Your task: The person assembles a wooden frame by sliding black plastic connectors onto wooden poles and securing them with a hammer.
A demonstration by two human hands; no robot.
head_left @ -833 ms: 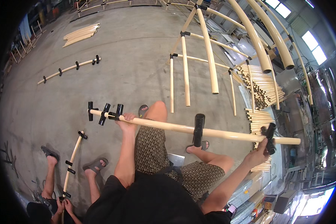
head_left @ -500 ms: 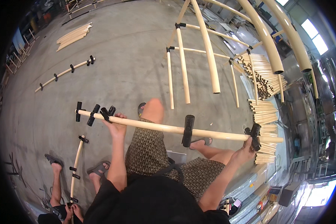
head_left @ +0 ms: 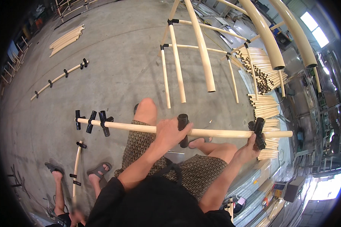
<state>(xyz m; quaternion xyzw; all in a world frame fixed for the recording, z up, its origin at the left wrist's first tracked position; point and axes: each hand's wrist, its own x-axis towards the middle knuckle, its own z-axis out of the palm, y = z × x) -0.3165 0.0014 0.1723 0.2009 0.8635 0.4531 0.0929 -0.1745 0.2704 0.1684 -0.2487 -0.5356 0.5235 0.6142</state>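
A long cream pipe (head_left: 219, 133) lay crosswise in the air in front of the seated or crouching person, above the patterned shorts (head_left: 136, 155), its right end slightly lower in view than its left. Three black connectors (head_left: 91, 122) sat around it near the left end, spaced a little apart, with the third showing a short side branch. A middle connector (head_left: 183, 142) stood across the pipe right of its centre, and a right connector (head_left: 260, 128) sat short of the right end, leaving a bare stub beyond it.

The left hand (head_left: 169, 132) was closed over the pipe just left of the middle connector, its thumb reaching across that black tube. The right hand (head_left: 249, 150) pinched the pipe from below, right beside the right connector; its farther fingers were partly hidden.

To the lower left, a co-worker's blurred hands (head_left: 76, 217) were at the near end of an upright-looking pipe (head_left: 78, 160) bearing black connectors; their grip could not be told. Beyond, on the concrete floor (head_left: 117, 72), lay another fitted pipe (head_left: 57, 78) and a small bundle of bare pipes (head_left: 66, 41). A jointed pipe frame (head_left: 178, 60) stood at the upper right, near stacked pipes (head_left: 264, 108).
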